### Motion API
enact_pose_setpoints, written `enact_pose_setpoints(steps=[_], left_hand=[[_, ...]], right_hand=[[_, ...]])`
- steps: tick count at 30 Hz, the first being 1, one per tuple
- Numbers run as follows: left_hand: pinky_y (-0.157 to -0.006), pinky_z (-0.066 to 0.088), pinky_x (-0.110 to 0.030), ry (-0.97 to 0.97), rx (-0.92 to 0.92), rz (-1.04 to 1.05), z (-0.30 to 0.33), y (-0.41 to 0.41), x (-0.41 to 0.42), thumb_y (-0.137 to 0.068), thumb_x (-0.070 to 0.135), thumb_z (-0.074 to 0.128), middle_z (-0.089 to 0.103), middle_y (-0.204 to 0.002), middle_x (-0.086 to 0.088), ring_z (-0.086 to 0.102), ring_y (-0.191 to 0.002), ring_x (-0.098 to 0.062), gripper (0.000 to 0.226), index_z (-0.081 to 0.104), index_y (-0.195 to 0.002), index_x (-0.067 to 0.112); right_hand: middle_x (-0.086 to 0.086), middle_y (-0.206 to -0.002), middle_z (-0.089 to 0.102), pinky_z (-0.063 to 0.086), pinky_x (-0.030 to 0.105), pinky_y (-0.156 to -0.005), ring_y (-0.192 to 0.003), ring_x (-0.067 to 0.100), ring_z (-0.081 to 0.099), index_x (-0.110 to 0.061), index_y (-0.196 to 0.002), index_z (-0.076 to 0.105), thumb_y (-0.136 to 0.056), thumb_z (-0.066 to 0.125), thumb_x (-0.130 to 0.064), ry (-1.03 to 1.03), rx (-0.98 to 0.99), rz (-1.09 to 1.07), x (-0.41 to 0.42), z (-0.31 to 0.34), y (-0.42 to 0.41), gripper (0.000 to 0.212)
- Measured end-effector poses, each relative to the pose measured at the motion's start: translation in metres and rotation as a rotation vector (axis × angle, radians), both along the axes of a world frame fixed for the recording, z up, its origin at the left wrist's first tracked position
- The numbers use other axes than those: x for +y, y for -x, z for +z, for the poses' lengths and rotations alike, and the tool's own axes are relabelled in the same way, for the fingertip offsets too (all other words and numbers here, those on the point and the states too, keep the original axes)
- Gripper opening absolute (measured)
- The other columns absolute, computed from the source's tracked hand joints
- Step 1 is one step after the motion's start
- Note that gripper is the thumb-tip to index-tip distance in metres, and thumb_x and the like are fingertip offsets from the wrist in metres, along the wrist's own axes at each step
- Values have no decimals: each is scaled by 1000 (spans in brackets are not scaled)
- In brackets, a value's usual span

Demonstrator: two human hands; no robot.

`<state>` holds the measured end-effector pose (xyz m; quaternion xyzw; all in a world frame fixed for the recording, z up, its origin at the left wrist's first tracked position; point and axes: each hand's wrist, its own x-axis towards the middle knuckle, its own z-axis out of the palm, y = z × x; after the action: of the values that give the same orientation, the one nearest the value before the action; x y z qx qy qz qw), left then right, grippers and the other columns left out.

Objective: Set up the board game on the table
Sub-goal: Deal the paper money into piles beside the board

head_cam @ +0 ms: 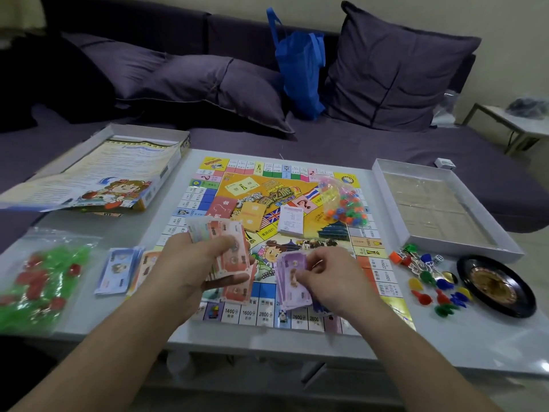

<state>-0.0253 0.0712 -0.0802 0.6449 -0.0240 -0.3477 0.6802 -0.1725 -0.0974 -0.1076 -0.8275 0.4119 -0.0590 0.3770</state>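
A game board (pixel 297 203) lies flat on a pale worktop (pixel 445 337); play money is being sorted over its near edge; a fanned stack of orange notes (pixel 230 257) is gripped in the left hand (pixel 190 263), fingers curled round it; purple notes (pixel 289 281) are pinched by the right hand (pixel 326 278) over a purple pile on the board; blue notes (pixel 120 270) lie left of the board; the purple notes would best be laid squarely, one colour per pile, clear of the printed squares.
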Motion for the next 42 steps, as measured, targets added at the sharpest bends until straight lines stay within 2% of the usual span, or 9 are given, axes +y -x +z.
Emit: enact_pose_setpoints(steps=[3, 6, 12, 15, 18, 25, 29, 32, 42], left_hand=[[-73, 65, -58, 9, 1, -6, 1, 0, 1, -94, 2, 70, 79, -96, -22, 78, -86, -41, 23, 62, -116, 1], [-87, 59, -62, 4, -1, -9, 0, 2, 1, -93, 2, 72, 79, -97, -21, 78, -87, -42, 24, 63, -115, 3], [-73, 64, -60, 11, -6, -21, 1, 3, 0, -92, 3, 73, 80, -97, -18, 79, -84, -39, 27, 63, -117, 5], [-71, 65, -57, 22, -7, -26, 1, 2, 0, -93, 2, 72, 80, -96, -19, 79, -84, -39, 26, 62, -116, 6], [-76, 63, -56, 15, -7, -21, 1, 3, 0, -90, 2, 74, 80, -98, -18, 79, -85, -39, 27, 64, -115, 5], [-61, 65, -50, -6, -5, -31, -2, 3, 0, -89, 3, 77, 80, -96, -18, 79, -82, -38, 27, 66, -114, 3], [-68, 65, -53, -12, 6, -105, -2, 7, 1, -85, 8, 80, 80, -96, -19, 79, -84, -38, 32, 68, -114, 2], [-64, 66, -48, 5, 22, -211, -1, 17, 0, -82, 13, 81, 79, -96, -21, 79, -86, -37, 34, 70, -113, 3], [-56, 66, -43, 53, 54, -212, 4, 20, 1, -94, 3, 70, 80, -96, -18, 79, -85, -36, 20, 67, -114, 4]], right_hand=[[-6, -87, 66, 60, 42, -74, -79, 14, 65, -26, -93, 58, -97, 71, -35, 268, 159, 86, 12, -11, -6, 16], [-4, -120, 58, 54, 36, -83, -109, 18, 59, -24, -125, 52, -95, 71, -38, 459, 241, 146, 18, -14, -8, 38], [-16, -161, 29, 27, 40, -125, -150, 11, 24, -36, -157, 34, -88, 72, -28, 252, 156, 527, 8, 1, -4, 80], [-16, -166, 25, 18, 39, -126, -153, 11, 18, -36, -161, 28, -88, 75, -35, 301, 264, 610, 3, 2, 0, 87], [-16, -162, 30, 22, 39, -124, -149, 14, 24, -36, -158, 31, -88, 77, -43, 349, 263, 567, 3, -2, 1, 84], [-12, -160, 32, 29, 40, -122, -148, 14, 27, -33, -159, 31, -91, 74, -43, 343, 242, 527, 5, 3, 3, 81], [-13, -137, 60, 53, 33, -103, -119, 2, 59, -32, -138, 58, -98, 68, -21, -36, -114, 330, 12, 10, -1, 43], [-4, -102, 76, 59, 25, -72, -90, 7, 72, -23, -110, 72, -98, 71, -22, -266, -345, 233, 21, 12, -7, 12], [-2, -66, 68, 45, 13, -50, -49, 0, 60, -3, -90, 73, -95, 74, -3, -294, -456, 77, 20, 13, -9, 5]])
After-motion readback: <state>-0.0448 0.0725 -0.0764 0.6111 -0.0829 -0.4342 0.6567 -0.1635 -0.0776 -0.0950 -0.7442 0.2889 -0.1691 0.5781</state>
